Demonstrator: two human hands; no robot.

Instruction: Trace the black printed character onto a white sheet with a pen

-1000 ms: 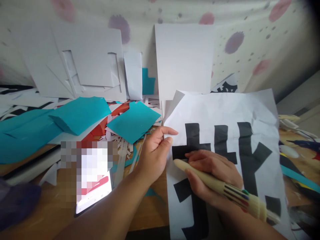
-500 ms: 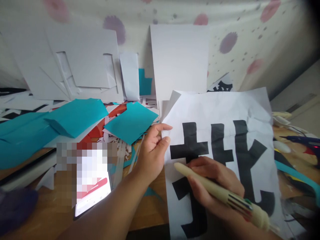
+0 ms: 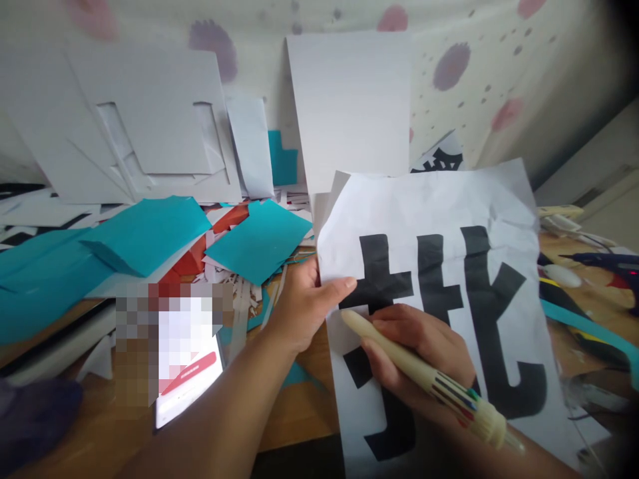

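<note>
My left hand point(image 3: 299, 309) grips the left edge of a creased white paper sheet point(image 3: 449, 199), its thumb flat on the front and its other fingers mostly hidden behind. Large black printed strokes point(image 3: 482, 299) of a character cover the sheet. In my right hand point(image 3: 417, 352) is a cream multicolour pen point(image 3: 419, 369), held slantwise over the paper. Its rounded end points up and left near my left thumb, and its coloured sliders lie toward my wrist. I cannot tell whether the pen touches the sheet.
Left of my forearm lies a lit phone point(image 3: 192, 379), partly pixelated. Teal paper pieces point(image 3: 259, 239) rest on a heap of scraps. White boards point(image 3: 352, 106) lean against the spotted curtain point(image 3: 452, 66). A glue gun point(image 3: 599, 259) is at the right.
My left thumb has slid onto the front of the sheet, and the fingers have gone behind its edge. The sheet and the pen sit slightly higher in view.
</note>
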